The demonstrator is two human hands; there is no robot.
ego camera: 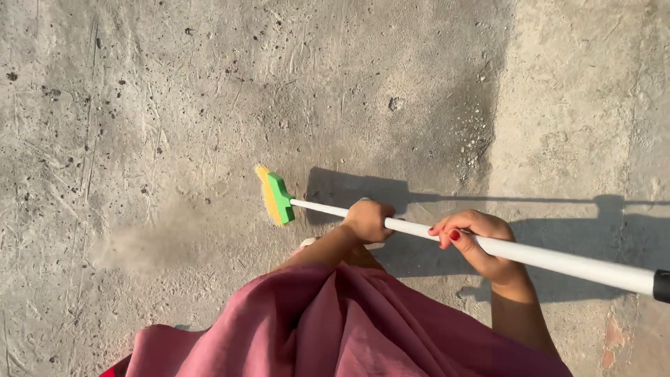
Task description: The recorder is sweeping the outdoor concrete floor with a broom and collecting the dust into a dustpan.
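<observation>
A broom with a green head and yellow bristles (275,197) rests on a rough concrete floor (139,105). Its long white pole (558,261) runs to the right and ends in a black cap at the frame's edge. My left hand (368,220) grips the pole nearer the head. My right hand (477,241), with red-painted nails, is closed around the pole farther back. A pink-red garment (335,328) covers the lower middle of the view.
A small cloud of dust (139,244) hangs over the floor left of the broom head. Grit and small pebbles (467,139) lie scattered on the concrete. The broom and arms cast dark shadows (558,216) to the right.
</observation>
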